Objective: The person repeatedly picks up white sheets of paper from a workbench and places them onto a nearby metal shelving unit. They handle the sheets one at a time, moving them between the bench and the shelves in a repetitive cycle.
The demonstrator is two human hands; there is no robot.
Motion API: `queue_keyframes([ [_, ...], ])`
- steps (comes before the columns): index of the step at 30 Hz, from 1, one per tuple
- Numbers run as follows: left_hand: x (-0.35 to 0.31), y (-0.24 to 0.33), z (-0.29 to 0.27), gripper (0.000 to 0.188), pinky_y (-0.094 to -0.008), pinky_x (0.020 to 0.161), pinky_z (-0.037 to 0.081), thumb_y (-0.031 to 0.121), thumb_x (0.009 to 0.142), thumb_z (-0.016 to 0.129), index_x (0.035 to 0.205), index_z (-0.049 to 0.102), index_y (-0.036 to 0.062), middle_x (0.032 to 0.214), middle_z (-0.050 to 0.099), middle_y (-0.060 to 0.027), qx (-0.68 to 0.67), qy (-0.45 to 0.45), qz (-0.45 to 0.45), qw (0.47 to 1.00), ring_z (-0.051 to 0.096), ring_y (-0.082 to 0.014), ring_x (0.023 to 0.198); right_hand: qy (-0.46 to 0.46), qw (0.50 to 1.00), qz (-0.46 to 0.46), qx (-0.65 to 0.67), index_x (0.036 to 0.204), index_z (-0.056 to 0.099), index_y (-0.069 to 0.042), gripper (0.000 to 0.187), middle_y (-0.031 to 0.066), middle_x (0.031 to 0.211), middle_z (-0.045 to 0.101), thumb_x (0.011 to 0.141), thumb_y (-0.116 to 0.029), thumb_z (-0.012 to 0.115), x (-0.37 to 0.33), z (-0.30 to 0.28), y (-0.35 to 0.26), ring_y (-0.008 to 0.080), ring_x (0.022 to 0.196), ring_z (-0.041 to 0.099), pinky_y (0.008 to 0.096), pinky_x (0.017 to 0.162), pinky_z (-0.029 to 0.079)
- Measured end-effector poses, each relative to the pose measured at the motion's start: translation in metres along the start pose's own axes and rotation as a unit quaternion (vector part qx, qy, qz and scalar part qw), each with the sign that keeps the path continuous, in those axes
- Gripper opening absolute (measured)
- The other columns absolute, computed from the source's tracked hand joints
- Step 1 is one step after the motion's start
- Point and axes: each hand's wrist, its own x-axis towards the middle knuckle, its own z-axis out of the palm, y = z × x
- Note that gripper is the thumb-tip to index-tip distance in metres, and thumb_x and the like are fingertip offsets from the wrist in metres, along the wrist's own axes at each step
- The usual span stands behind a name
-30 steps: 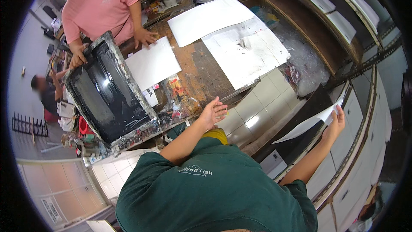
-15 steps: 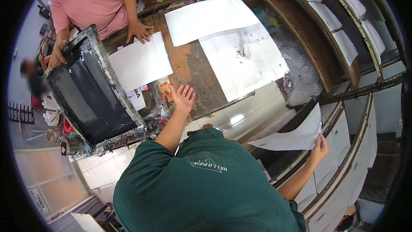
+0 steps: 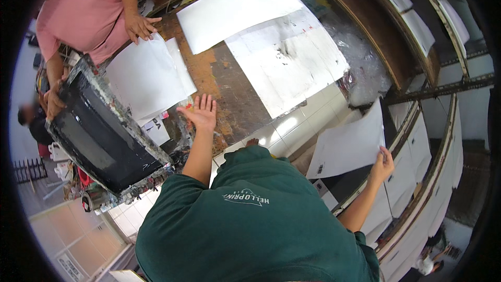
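My left hand (image 3: 202, 115) is raised palm up, fingers spread, with nothing in it, beside the near edge of the worn work table (image 3: 219, 73). Off to the right, my right hand (image 3: 383, 164) pinches one edge of a white sheet (image 3: 348, 143) with a small dark print at its corner. That sheet hangs over the slatted rack (image 3: 412, 146). Across the table a co-worker's hand (image 3: 140, 27) grips the top corner of another white sheet (image 3: 146, 78), lifted over a further sheet. The co-worker's other hand holds up a screen-printing frame (image 3: 107, 130) smeared with black ink.
A stack of blank paper (image 3: 237, 13) lies at the table's far side, next to ink-stained sheets (image 3: 287, 60). Crumpled clear plastic (image 3: 360, 60) sits by the table's right edge. Tall shelves (image 3: 360, 18) holding paper curve along the right. Tiled floor (image 3: 292, 125) shows below the table.
My right hand's sheet has turned flatter, showing its printed corner. My left hand stays open near the table edge. The co-worker's hand has gone from lying by the sheet to lifting its corner.
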Motion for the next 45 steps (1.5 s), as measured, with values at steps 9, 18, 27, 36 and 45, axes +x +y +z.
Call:
queue_keyframes([
  [9, 0.091, -0.018, 0.036, 0.04, -0.0305, 0.07, 0.046, 0.034, 0.082, 0.059, 0.113, 0.048, 0.0102, 0.105, 0.054, -0.0077, 0.081, -0.001, -0.008, 0.997, 0.051, -0.0208, 0.09, 0.029, 0.999, 0.018, -0.04, 0.104, 0.061, 0.002, 0.029, 0.0087, 0.101, 0.061, 0.075, 0.0, 0.055, 0.011, 0.011, 0.013, 0.0144, 0.086, 0.057, 0.0244, 0.075, 0.044],
  [18, -0.032, -0.13, 0.169, 0.054, -0.0333, 0.084, 0.042, 0.037, 0.093, 0.04, 0.128, 0.034, -0.0038, 0.12, 0.049, -0.0172, 0.331, -0.13, 0.144, 0.924, 0.052, -0.0257, 0.106, 0.208, 0.958, 0.192, 0.042, 0.109, 0.062, -0.007, 0.034, -0.0048, 0.067, 0.052, 0.077, 0.001, 0.053, -0.001, -0.039, 0.064, 0.0028, 0.052, 0.037, 0.0201, 0.048, 0.032],
  [27, -0.134, -0.211, 0.201, 0.055, -0.0307, 0.088, 0.042, 0.041, 0.093, 0.036, 0.133, 0.029, 0.003, 0.126, 0.046, -0.0144, 0.462, -0.296, 0.019, 0.836, 0.045, -0.0208, 0.117, 0.469, 0.835, 0.281, -0.062, 0.125, 0.042, 0.002, 0.045, 0.0132, 0.133, 0.037, 0.085, -0.014, 0.052, -0.229, -0.306, 0.272, 0.0214, 0.117, 0.039, 0.033, 0.096, 0.036],
  [36, -0.157, -0.238, 0.195, 0.052, -0.0321, 0.085, 0.044, 0.037, 0.095, 0.033, 0.133, 0.029, 0.0018, 0.131, 0.042, -0.0149, 0.532, -0.323, -0.028, 0.782, 0.04, -0.0241, 0.122, 0.531, 0.788, 0.285, -0.128, 0.122, 0.047, -0.002, 0.045, 0.0167, 0.118, 0.048, 0.077, -0.003, 0.05, -0.265, -0.369, 0.339, 0.0261, 0.098, 0.052, 0.0337, 0.078, 0.046],
  [45, -0.167, -0.243, 0.195, 0.05, -0.036, 0.086, 0.045, 0.034, 0.096, 0.031, 0.133, 0.027, 0.0016, 0.132, 0.039, -0.0171, 0.527, -0.351, -0.06, 0.772, 0.039, -0.0264, 0.123, 0.602, 0.738, 0.298, -0.071, 0.119, 0.05, -0.003, 0.045, 0.0172, 0.111, 0.053, 0.074, 0.001, 0.055, -0.238, -0.36, 0.323, 0.0264, 0.09, 0.057, 0.0333, 0.072, 0.05],
])
